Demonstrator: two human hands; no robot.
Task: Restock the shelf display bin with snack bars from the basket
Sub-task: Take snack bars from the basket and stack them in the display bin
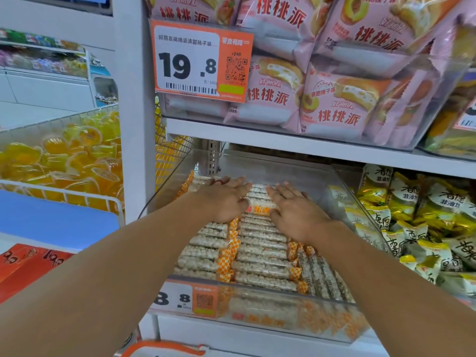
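A clear plastic display bin [257, 305] sits on the lower shelf, filled with rows of white puffed snack bars [260, 256] in clear wrappers with orange checked ends. Both my hands reach deep into the bin. My left hand [224, 199] lies flat with straight fingers on the bars at the back left. Beside it, my right hand [293, 210] presses flat on the bars at the back right. Between the two hands shows one bar with an orange label [257, 209]. An orange basket handle [164, 347] peeks in at the bottom edge.
Above is a shelf bin of pink peach pie packs [334, 99] with an orange price tag [201, 60] reading 19.8. Yellow-and-white snack packets [425, 222] fill the bin to the right. A wire basket of yellow jelly cups [67, 161] stands to the left, and red boxes [28, 266] lie below it.
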